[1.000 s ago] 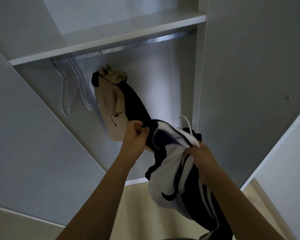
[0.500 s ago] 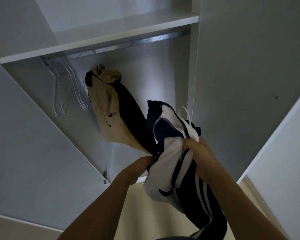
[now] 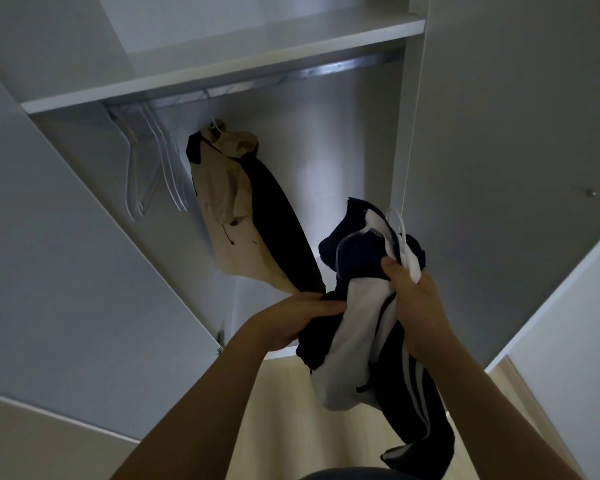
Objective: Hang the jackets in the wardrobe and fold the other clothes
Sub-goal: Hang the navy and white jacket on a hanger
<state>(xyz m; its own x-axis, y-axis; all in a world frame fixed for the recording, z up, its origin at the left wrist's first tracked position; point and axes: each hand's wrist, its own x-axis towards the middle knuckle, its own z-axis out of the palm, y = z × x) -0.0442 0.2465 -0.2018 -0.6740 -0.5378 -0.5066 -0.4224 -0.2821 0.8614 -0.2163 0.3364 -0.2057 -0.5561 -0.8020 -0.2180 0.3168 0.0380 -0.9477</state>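
Before the open wardrobe (image 3: 499,133), left hand (image 3: 291,323) and right hand (image 3: 414,299) both grip a crumpled navy-and-white striped track jacket (image 3: 354,348) on a white plastic hanger (image 3: 400,233).

The white hanger (image 3: 400,237) is mostly buried in the navy and white jacket (image 3: 357,344); only its hook shows above the right hand (image 3: 418,303). The left hand (image 3: 291,322) has its fingertips lost in the dark cloth. The tan jacket (image 3: 229,216) covers its own hanger. Both doors run past the frame's edges.
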